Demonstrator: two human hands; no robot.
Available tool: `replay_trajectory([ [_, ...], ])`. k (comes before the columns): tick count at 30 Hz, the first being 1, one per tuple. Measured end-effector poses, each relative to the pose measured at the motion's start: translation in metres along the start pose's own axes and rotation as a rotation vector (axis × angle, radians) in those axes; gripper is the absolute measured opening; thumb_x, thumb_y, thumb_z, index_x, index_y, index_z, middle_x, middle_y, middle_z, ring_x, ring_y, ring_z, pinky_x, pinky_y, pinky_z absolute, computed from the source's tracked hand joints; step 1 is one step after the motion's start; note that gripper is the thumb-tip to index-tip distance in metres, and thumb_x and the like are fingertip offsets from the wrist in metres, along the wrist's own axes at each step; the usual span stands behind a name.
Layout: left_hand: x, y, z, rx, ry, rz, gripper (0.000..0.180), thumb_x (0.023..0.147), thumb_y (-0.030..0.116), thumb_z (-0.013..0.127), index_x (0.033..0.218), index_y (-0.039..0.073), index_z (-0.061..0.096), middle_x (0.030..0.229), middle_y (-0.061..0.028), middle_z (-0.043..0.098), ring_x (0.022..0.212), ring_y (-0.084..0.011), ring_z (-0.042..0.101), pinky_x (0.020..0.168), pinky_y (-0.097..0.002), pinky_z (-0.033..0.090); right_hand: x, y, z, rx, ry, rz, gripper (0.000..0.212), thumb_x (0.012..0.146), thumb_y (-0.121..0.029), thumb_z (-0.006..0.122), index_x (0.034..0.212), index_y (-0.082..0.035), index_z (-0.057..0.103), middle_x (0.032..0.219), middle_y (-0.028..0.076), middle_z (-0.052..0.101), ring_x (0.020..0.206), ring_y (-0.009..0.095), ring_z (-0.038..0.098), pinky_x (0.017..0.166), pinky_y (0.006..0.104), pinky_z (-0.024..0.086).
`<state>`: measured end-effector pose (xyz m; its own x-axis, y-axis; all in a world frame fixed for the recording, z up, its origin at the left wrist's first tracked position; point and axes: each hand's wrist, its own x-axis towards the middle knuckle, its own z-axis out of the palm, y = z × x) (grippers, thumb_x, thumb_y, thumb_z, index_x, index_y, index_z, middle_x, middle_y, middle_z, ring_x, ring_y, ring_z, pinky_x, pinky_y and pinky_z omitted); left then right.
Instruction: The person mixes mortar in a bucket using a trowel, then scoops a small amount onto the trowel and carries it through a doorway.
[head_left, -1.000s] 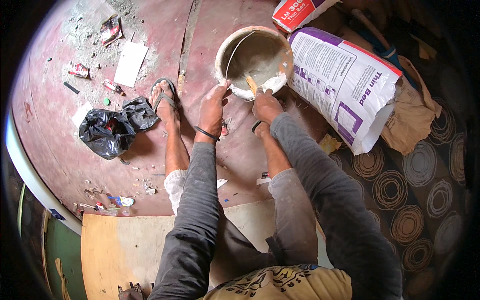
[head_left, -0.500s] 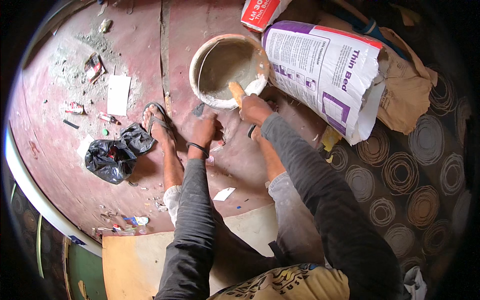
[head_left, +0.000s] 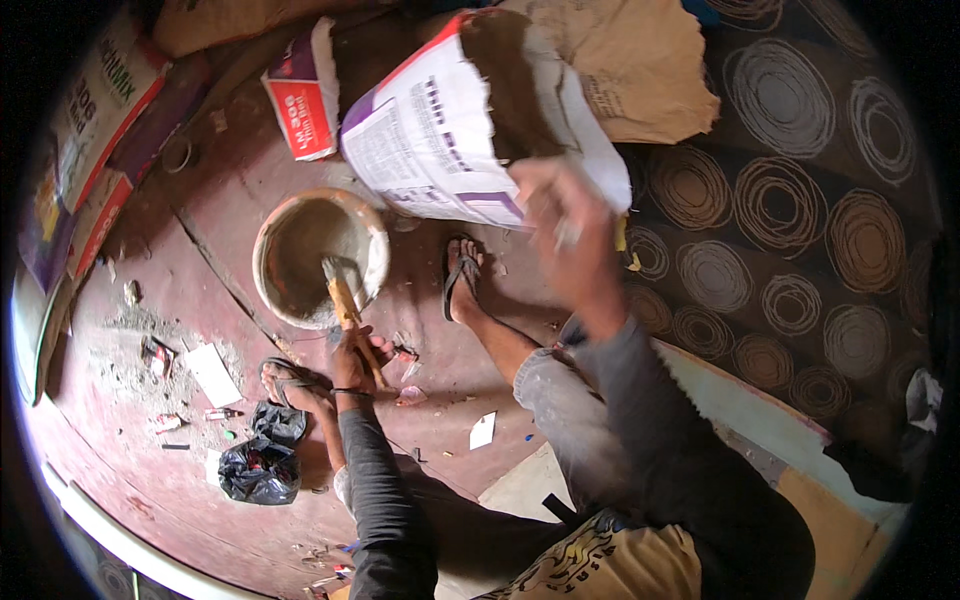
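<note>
My left hand (head_left: 352, 358) is closed around a wooden stick (head_left: 341, 298) smeared with grey paste. The stick's far end leans into a round pot-like bucket (head_left: 268, 285), whose inside holds grey wet mix (head_left: 322, 240). My right hand (head_left: 572, 220) is raised to the right, by the torn mouth of a white and purple paper bag (head_left: 425, 140). Motion blurs its fingers, so their hold cannot be made out. The bag lies on its side, its dark opening turned to the right.
A torn red and white bag piece (head_left: 303, 95) lies beyond the bucket. Bags (head_left: 95, 130) stand at the far left. My sandalled feet flank the bucket's near side. A black plastic bag (head_left: 262, 468) and scraps litter the reddish floor; brown paper (head_left: 640, 70) and circle-patterned carpet (head_left: 780, 290) lie right.
The stick has passed from my right hand to my left. My right hand has moved away from the bucket toward the bag's mouth. The view has shifted.
</note>
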<state>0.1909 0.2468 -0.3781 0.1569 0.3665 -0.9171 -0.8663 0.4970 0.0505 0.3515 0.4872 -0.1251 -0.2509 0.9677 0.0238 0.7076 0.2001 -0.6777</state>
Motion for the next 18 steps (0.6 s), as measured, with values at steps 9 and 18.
replay_trajectory([
  [9, -0.022, -0.012, 0.053, 0.096, -0.061, 0.096, 0.046, 0.096, 0.037, 0.038, 0.109, -0.006, 0.048, 0.07, -0.0128, 0.061, 0.064, -0.0275, 0.063, 0.064, -0.0397, 0.055, 0.021, 0.14, -0.061, -0.867, -0.56, 0.249, 0.022, 0.081, -0.015, 0.054, 0.099, -0.002, 0.056, 0.093, 0.022, 0.06, 0.092, 0.04, 0.058, 0.078, 0.0489, 0.046],
  [18, -0.081, -0.014, 0.084, 0.155, -0.039, 0.094, 0.049, 0.096, 0.037, 0.035, 0.113, -0.007, 0.046, 0.071, -0.0135, 0.062, 0.064, -0.0299, 0.064, 0.065, -0.0406, 0.056, 0.022, 0.126, -0.08, -0.78, -0.299, 0.083, 0.027, 0.078, -0.018, 0.058, 0.099, -0.001, 0.053, 0.09, 0.022, 0.06, 0.092, 0.037, 0.057, 0.077, 0.0469, 0.045],
])
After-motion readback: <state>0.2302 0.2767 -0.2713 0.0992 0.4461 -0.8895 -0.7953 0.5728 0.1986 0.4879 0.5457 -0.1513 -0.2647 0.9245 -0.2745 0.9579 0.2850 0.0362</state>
